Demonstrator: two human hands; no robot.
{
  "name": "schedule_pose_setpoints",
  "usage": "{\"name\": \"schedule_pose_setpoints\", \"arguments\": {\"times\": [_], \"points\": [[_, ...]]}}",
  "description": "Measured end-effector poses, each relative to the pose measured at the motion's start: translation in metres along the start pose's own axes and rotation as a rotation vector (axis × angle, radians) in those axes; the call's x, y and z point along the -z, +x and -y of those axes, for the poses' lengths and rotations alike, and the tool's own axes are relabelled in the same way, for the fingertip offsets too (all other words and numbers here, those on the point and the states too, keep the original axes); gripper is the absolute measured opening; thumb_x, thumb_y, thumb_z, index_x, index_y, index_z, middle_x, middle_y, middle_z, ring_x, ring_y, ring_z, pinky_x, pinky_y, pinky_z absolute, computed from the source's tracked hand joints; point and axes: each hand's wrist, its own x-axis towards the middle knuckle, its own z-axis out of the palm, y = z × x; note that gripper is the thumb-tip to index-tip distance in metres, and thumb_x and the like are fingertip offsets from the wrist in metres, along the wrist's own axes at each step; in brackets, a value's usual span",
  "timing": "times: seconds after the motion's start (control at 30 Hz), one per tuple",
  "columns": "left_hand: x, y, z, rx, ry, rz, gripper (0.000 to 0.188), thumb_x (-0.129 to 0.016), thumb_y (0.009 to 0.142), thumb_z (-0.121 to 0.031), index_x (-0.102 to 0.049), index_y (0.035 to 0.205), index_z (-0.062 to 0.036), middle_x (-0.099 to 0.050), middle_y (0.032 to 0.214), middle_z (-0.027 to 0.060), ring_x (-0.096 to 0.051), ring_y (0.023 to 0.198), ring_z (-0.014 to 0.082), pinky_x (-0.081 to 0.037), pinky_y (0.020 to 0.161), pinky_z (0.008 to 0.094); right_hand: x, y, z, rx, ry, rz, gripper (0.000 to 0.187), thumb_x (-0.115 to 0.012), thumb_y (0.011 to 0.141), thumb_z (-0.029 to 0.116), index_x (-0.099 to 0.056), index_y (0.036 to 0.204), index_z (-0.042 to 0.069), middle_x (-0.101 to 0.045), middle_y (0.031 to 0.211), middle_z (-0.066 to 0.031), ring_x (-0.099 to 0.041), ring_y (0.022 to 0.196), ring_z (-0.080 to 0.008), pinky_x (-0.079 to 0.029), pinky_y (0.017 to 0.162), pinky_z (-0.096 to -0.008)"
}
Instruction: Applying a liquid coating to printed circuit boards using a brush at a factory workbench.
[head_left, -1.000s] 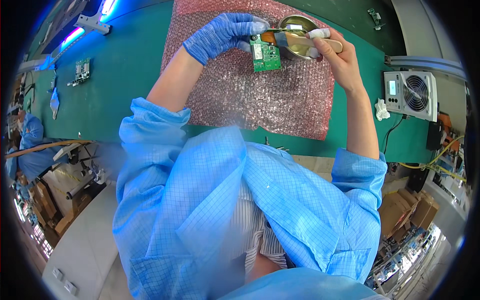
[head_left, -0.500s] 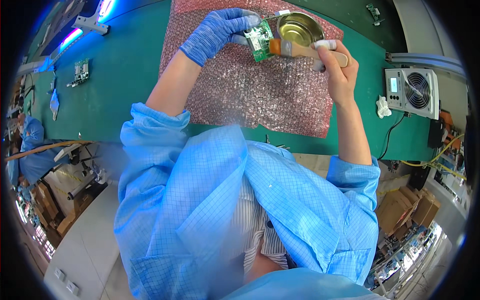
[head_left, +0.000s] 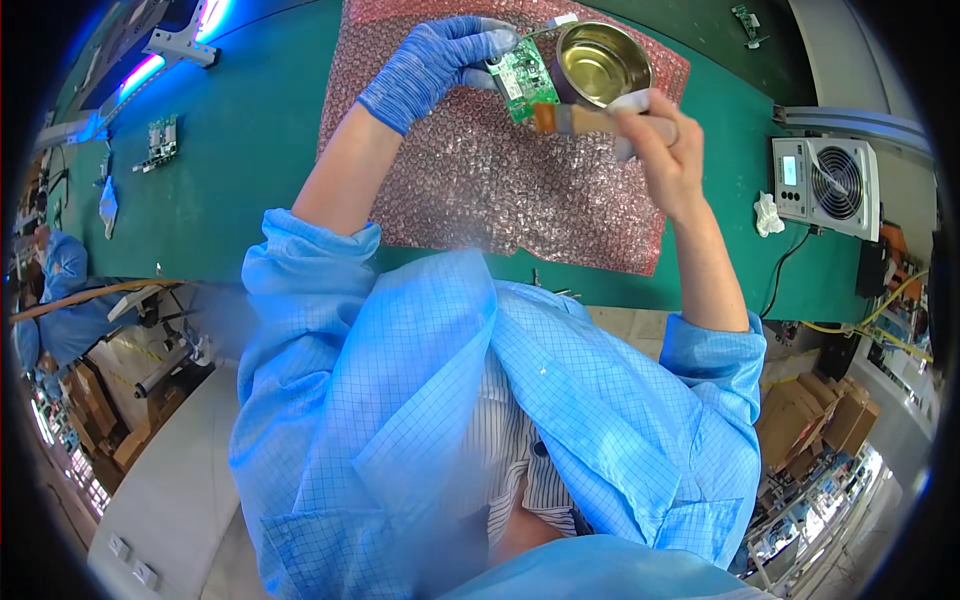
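the blue-gloved left hand (head_left: 440,65) reaches out over pink bubble wrap (head_left: 450,190), pinching a green circuit board (head_left: 524,78) tilted beside the metal bowl (head_left: 634,55). the right hand (head_left: 672,152), forearm (head_left: 710,265) stretched forward, clasps a flat paintbrush (head_left: 592,121) sideways, bristles (head_left: 544,117) by the board's lower corner; from here i can't tell whether they touch.

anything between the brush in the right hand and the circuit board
Nothing visible: the bristles of the brush in the right hand are by the lower edge of the circuit board; the metal bowl stands aside.
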Motion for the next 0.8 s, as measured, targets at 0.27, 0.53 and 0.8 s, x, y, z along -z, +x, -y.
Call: {"name": "schedule_pose_setpoints", "arguments": {"times": [0.27, 0.53, 0.8], "points": [[0.005, 0.002, -0.005, -0.014, -0.037, 0.094, 0.045, -0.066, 0.081, -0.032, -0.058, 0.115, -0.0043, -0.062, 0.104, 0.0059, -0.062, 0.093, 0.0152, -0.054, 0.078, 0.0278, 0.001, 0.017, -0.022, 0.073, 0.240, -0.157, 0.022, -0.057, 0.089, 0.023, -0.061, 0.096, 0.002, -0.060, 0.071, -0.0005, -0.053, 0.063, -0.0048, -0.039, 0.055, -0.0186], [0.007, -0.001, -0.006, -0.030, -0.308, 0.008, 0.033, -0.066, 0.081, -0.021, -0.058, 0.108, -0.0042, -0.062, 0.100, 0.0077, -0.062, 0.089, 0.0173, -0.054, 0.076, 0.0297, -0.008, -0.009, -0.027, 0.029, 0.202, -0.128, 0.021, -0.056, 0.090, 0.020, -0.059, 0.095, 0.000, -0.060, 0.071, -0.0016, -0.054, 0.063, -0.0059, -0.041, 0.056, -0.0199], [-0.004, -0.004, -0.008, -0.067, -0.625, -0.105, 0.026, -0.063, 0.082, -0.007, -0.055, 0.107, -0.0081, -0.062, 0.099, 0.0074, -0.063, 0.088, 0.0198, -0.055, 0.073, 0.0326, -0.033, -0.003, -0.021, 0.021, 0.146, -0.327, 0.018, -0.055, 0.090, 0.020, -0.058, 0.091, 0.002, -0.060, 0.064, -0.0008, -0.054, 0.059, -0.0046, -0.042, 0.054, -0.0195]]}}
